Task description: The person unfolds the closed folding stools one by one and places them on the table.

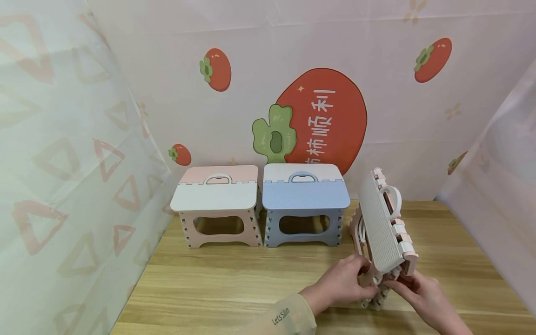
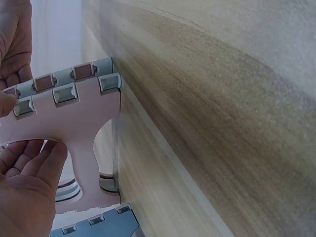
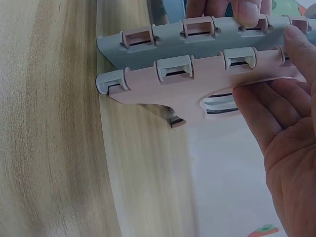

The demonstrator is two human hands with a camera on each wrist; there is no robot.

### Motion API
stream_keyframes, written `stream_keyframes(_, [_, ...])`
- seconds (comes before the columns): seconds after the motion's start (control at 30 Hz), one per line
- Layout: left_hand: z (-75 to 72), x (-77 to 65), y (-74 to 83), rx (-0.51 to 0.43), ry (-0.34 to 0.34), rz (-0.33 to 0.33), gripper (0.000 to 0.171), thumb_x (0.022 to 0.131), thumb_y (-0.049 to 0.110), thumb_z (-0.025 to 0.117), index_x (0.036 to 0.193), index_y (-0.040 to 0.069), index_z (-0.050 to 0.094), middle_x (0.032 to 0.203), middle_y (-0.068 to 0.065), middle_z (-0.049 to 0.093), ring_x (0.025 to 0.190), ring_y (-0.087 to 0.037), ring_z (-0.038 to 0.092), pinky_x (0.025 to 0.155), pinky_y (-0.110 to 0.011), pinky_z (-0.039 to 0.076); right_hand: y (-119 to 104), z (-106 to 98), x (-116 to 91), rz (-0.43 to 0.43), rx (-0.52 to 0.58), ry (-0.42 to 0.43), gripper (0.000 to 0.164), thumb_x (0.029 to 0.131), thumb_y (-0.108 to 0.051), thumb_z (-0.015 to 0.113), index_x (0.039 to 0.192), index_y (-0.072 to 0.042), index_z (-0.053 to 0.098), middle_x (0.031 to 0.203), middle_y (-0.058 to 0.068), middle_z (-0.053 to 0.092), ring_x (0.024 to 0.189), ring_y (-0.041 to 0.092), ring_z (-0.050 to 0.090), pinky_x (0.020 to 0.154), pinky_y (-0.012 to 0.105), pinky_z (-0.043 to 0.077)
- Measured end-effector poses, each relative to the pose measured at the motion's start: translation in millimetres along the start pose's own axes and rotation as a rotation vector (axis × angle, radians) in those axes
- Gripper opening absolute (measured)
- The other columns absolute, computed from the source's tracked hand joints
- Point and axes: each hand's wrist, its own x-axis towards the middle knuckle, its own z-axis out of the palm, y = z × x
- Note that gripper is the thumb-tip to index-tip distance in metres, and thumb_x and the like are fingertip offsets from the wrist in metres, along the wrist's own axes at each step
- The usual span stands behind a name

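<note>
A pink-and-white folding step stool stands at the right of the table, partly folded, its top bent along the hinged middle seam with the white loop handle sticking up. My left hand grips the near end of the stool from the left. From the right, my right hand holds the same end. In the left wrist view, the left fingers reach into the cut-out of a pink leg panel. The right wrist view has the right thumb on the hinged edge, its fingers in the other panel's opening.
An unfolded pink-and-white stool and an unfolded blue-and-white stool stand side by side at the back of the wooden table. Behind them hangs a backdrop printed with persimmons, and white sheets flank both sides.
</note>
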Motion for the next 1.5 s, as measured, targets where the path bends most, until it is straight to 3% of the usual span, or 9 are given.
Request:
stream_keyframes(0.7, [-1.9,-0.1,-3.4,-0.054,-0.042,-0.022,0.034,0.092,0.041,0.073,0.119,0.023,0.063,0.111,0.018,0.06,0.096,0.006,0.057,0.077,-0.008,0.046,8,-10,-4,0.054,-0.027,-0.004,0.022,0.09,-0.001,0.076,0.111,-0.006,0.071,0.099,-0.021,0.072,0.083,-0.006,0.067,0.061,0.02,0.058])
stream_keyframes(1.3, [-2.5,-0.8,-4.5,-0.083,-0.058,-0.024,0.035,0.094,0.042,0.072,0.122,0.023,0.063,0.112,0.018,0.059,0.097,0.005,0.059,0.077,-0.009,0.047,15,-16,-9,0.015,-0.05,0.018,0.025,0.089,0.001,0.076,0.111,-0.008,0.072,0.097,-0.024,0.07,0.081,-0.007,0.066,0.062,0.013,0.054])
stream_keyframes(1.5, [-2.5,-0.4,-4.4,-0.048,-0.041,-0.013,0.035,0.093,0.042,0.073,0.121,0.023,0.063,0.112,0.019,0.059,0.098,0.007,0.058,0.079,-0.007,0.046,17,-17,-10,0.024,-0.078,0.029,0.025,0.088,0.0,0.077,0.112,-0.008,0.072,0.097,-0.026,0.069,0.081,-0.008,0.065,0.061,0.011,0.053])
